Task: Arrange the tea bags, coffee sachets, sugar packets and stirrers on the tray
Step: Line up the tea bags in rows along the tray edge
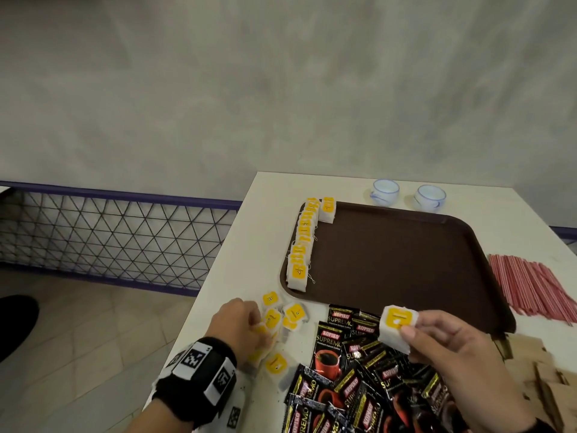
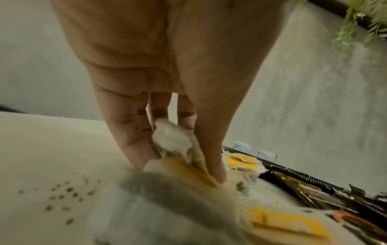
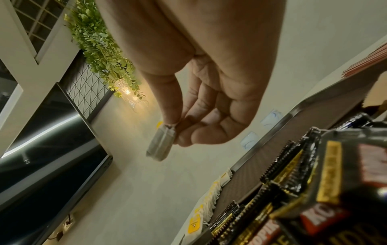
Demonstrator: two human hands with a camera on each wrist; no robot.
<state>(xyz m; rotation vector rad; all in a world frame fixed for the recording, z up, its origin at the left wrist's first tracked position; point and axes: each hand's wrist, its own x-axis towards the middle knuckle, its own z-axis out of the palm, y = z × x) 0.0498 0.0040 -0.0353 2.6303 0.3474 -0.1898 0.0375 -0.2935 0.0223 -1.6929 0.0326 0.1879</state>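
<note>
A brown tray [image 1: 406, 264] lies on the white table, with a row of yellow-tagged tea bags [image 1: 301, 245] along its left rim. My right hand [image 1: 402, 334] pinches one white tea bag [image 1: 397, 326] above the coffee sachets, near the tray's front edge; the right wrist view shows that tea bag [image 3: 160, 145] hanging from thumb and forefinger. My left hand [image 1: 259, 326] reaches into the loose tea bags [image 1: 293, 314] left of the sachets; in the left wrist view its fingers [image 2: 211, 162] pinch a tea bag [image 2: 176, 142] on the table.
Black Kopiko coffee sachets [image 1: 359, 370] are heaped at the front. Red stirrers [image 1: 530, 285] lie right of the tray, brown sugar packets [image 1: 537, 367] at the front right. Two small cups [image 1: 406, 193] stand behind the tray. The table's left edge drops to the floor and a wire fence [image 1: 109, 235].
</note>
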